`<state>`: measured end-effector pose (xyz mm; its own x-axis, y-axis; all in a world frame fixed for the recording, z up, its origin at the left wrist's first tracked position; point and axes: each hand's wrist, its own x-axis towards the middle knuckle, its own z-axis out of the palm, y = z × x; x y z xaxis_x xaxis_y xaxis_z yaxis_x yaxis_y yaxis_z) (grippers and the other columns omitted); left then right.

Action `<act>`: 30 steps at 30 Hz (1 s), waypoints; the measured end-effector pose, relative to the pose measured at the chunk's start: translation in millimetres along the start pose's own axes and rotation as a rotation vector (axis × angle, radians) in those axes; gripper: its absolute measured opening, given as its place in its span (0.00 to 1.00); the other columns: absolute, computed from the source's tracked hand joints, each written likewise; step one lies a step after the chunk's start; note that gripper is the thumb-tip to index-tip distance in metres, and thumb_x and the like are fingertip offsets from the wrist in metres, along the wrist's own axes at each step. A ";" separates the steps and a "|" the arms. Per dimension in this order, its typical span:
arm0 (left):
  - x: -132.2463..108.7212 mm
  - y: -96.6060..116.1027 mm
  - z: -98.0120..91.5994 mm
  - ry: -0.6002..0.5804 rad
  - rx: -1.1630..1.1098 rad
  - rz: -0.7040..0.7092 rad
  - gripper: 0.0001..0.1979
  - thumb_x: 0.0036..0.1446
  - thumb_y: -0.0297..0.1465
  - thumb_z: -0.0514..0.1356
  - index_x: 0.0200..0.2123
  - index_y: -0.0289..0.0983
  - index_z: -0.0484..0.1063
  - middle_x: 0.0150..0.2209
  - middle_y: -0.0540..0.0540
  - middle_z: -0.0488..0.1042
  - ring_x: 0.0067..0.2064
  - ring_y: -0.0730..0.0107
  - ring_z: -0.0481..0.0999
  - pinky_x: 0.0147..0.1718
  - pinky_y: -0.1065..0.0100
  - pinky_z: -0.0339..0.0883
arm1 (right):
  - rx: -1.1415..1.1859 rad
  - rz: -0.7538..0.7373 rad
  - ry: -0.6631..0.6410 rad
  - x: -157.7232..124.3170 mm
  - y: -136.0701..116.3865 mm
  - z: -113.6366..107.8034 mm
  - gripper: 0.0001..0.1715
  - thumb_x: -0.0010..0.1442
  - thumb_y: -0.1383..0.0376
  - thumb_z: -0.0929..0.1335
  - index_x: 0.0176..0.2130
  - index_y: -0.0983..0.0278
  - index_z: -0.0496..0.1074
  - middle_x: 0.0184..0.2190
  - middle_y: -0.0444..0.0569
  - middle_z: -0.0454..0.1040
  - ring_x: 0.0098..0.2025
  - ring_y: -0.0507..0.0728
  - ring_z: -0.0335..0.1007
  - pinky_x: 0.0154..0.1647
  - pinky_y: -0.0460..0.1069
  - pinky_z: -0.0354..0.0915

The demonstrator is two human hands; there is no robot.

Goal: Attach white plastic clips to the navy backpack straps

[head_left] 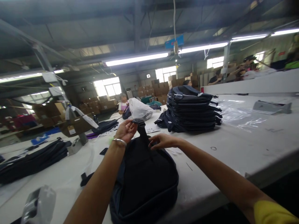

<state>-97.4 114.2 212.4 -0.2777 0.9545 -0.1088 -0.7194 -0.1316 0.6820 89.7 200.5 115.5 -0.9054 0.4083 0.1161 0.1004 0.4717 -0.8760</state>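
A dark navy backpack [149, 183] lies flat on the white table in front of me. My left hand [127, 130] pinches the end of a black strap, where a dark plastic buckle [139, 122] shows, and holds it up above the bag's top. Lower down on the same black strap [144, 137], my right hand [161, 141] has its fingers curled in at the strap's edge. What exactly lies between those fingertips is partly hidden. A bracelet [120, 142] circles my left wrist.
A tall stack of dark backpacks [192, 109] stands behind the bag to the right. More dark bags [32, 158] lie at left, near a metal post [59, 90]. A white plastic bag [140, 109] and a person [123, 104] are farther back. Clear plastic sheeting [240, 115] covers part of the table.
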 end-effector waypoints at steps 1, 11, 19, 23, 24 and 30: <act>6.0 4.7 0.3 -0.005 -0.012 0.010 0.09 0.55 0.18 0.54 0.41 0.27 0.66 0.29 0.44 0.72 0.26 0.75 0.75 0.24 0.77 0.74 | 0.010 0.001 -0.066 2.1 -0.6 -5.6 0.33 0.47 0.55 0.74 0.52 0.62 0.71 0.41 0.48 0.76 0.32 0.51 0.68 0.28 0.43 0.63; 46.1 11.8 8.8 -0.064 -0.100 0.058 0.11 0.56 0.18 0.53 0.43 0.28 0.65 0.32 0.43 0.74 0.28 0.73 0.76 0.25 0.75 0.75 | 0.173 -0.007 -0.046 -15.1 -10.8 -17.6 0.26 0.54 0.53 0.70 0.49 0.63 0.73 0.39 0.45 0.76 0.29 0.47 0.63 0.28 0.41 0.59; 49.9 0.6 7.8 -0.093 -0.144 0.049 0.10 0.56 0.18 0.53 0.41 0.29 0.66 0.31 0.43 0.75 0.29 0.73 0.76 0.27 0.72 0.75 | 0.168 -0.002 0.254 0.4 14.1 -19.6 0.14 0.48 0.60 0.73 0.35 0.67 0.76 0.26 0.44 0.74 0.23 0.49 0.66 0.25 0.44 0.62; 41.7 -16.0 8.2 -0.104 -0.173 0.051 0.09 0.55 0.19 0.54 0.40 0.30 0.67 0.31 0.43 0.75 0.32 0.68 0.78 0.30 0.70 0.76 | -0.176 -0.074 0.519 6.0 24.2 -11.4 0.09 0.50 0.64 0.70 0.34 0.64 0.77 0.29 0.45 0.77 0.26 0.51 0.67 0.29 0.46 0.62; 38.8 -21.8 9.1 -0.095 -0.186 0.042 0.09 0.55 0.19 0.53 0.40 0.30 0.67 0.32 0.43 0.75 0.34 0.68 0.78 0.30 0.70 0.77 | -0.252 -0.087 0.581 6.8 26.7 -8.9 0.09 0.50 0.64 0.70 0.34 0.63 0.77 0.31 0.45 0.77 0.28 0.52 0.68 0.30 0.46 0.62; 20.7 -57.8 11.8 -0.041 -0.218 0.038 0.07 0.56 0.18 0.52 0.37 0.31 0.66 0.31 0.45 0.75 0.33 0.71 0.78 0.33 0.70 0.77 | 0.015 -0.055 0.579 7.2 39.9 6.4 0.08 0.54 0.64 0.67 0.37 0.63 0.69 0.28 0.45 0.76 0.23 0.52 0.72 0.22 0.45 0.65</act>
<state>-54.0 144.8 179.3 -0.2843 0.9572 -0.0537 -0.8306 -0.2180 0.5125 84.6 217.2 78.5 -0.5358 0.7460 0.3953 0.0499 0.4954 -0.8672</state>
